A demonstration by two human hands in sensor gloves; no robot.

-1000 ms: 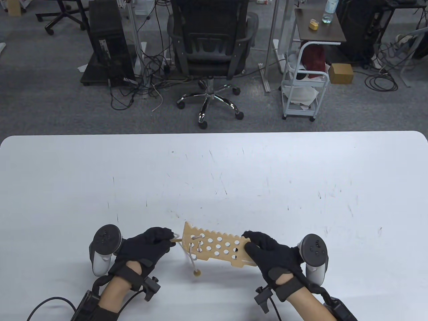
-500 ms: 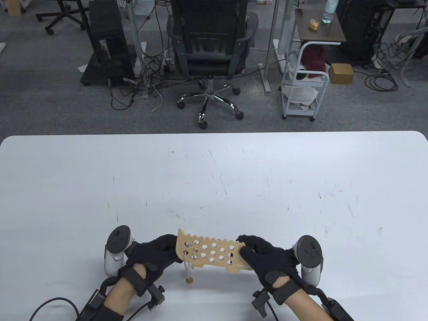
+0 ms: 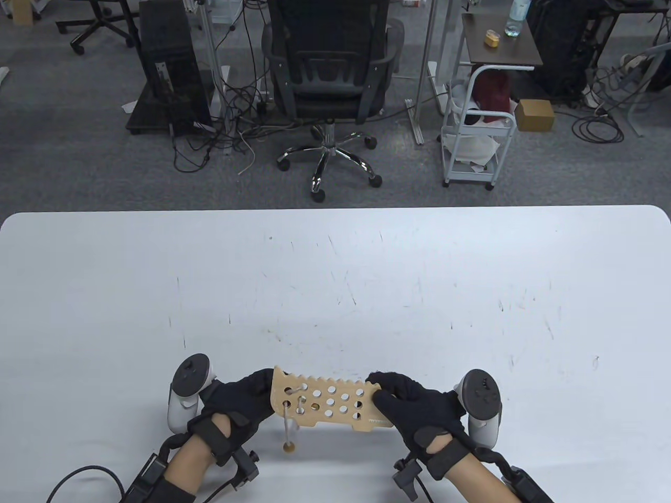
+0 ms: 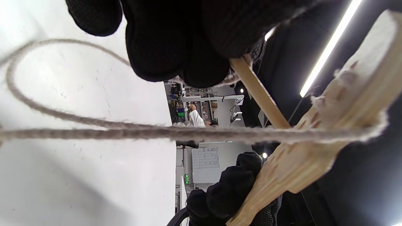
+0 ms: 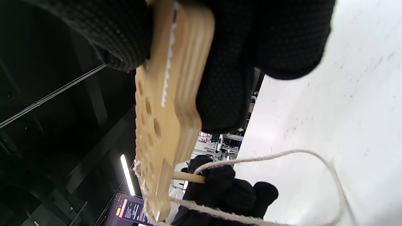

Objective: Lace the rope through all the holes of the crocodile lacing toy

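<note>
The wooden crocodile board [image 3: 335, 402] with several round holes is held above the table near its front edge. My right hand [image 3: 388, 392] grips its right end, fingers [image 5: 229, 62] wrapped around the board [image 5: 166, 110]. My left hand [image 3: 256, 392] is behind and under its left end. Its fingertips [image 4: 176, 47] pinch the rope's wooden needle [image 4: 259, 94], whose tip meets the underside of the board [image 4: 314, 157]. The rope [image 3: 287, 425] is laced through the leftmost holes. Its wooden bead end [image 3: 288, 447] hangs below, and slack loops under the board [image 4: 94, 121].
The white table [image 3: 335, 293] stretches far beyond the hands. An office chair [image 3: 330, 68], a computer tower [image 3: 168, 63] and a small cart [image 3: 479, 131] stand on the floor past the far edge.
Both hands and the board have shifted left and slightly toward me. My left hand has gone from beside the board to under its left end with the needle. The hanging bead swung left.
</note>
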